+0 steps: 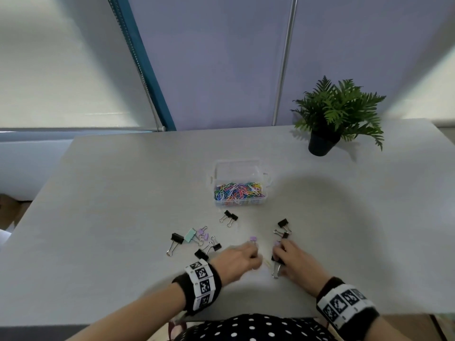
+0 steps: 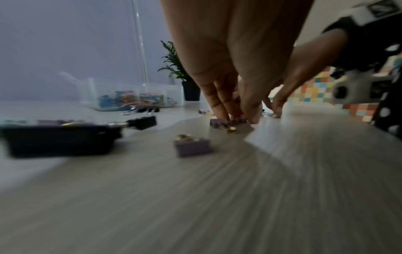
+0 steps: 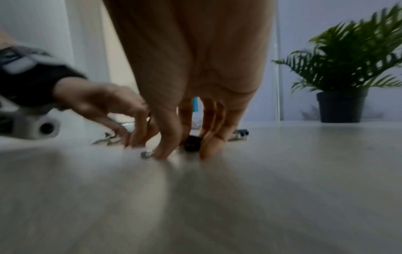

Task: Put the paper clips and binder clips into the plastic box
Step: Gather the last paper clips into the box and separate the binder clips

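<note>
A clear plastic box (image 1: 240, 168) stands open mid-table, holding several coloured paper clips (image 1: 238, 191). Black, purple and mint binder clips lie scattered in front of it (image 1: 197, 239). My left hand (image 1: 254, 258) reaches down at the table's front, and its fingertips (image 2: 219, 111) pinch a small purple binder clip (image 2: 222, 122). A second purple clip (image 2: 192, 146) lies nearer the wrist. Beside it, my right hand (image 1: 279, 257) has thumb and fingers (image 3: 208, 151) curled round a black binder clip (image 3: 192, 143), whose silver handle (image 1: 275, 271) pokes out underneath. Both wrist views are blurred.
A potted fern (image 1: 337, 114) stands at the far right of the pale table (image 1: 123, 217). Two black clips (image 1: 230, 217) lie just in front of the box, and two more (image 1: 283, 227) beyond my right hand. A large black clip (image 2: 58, 139) lies left of my left hand.
</note>
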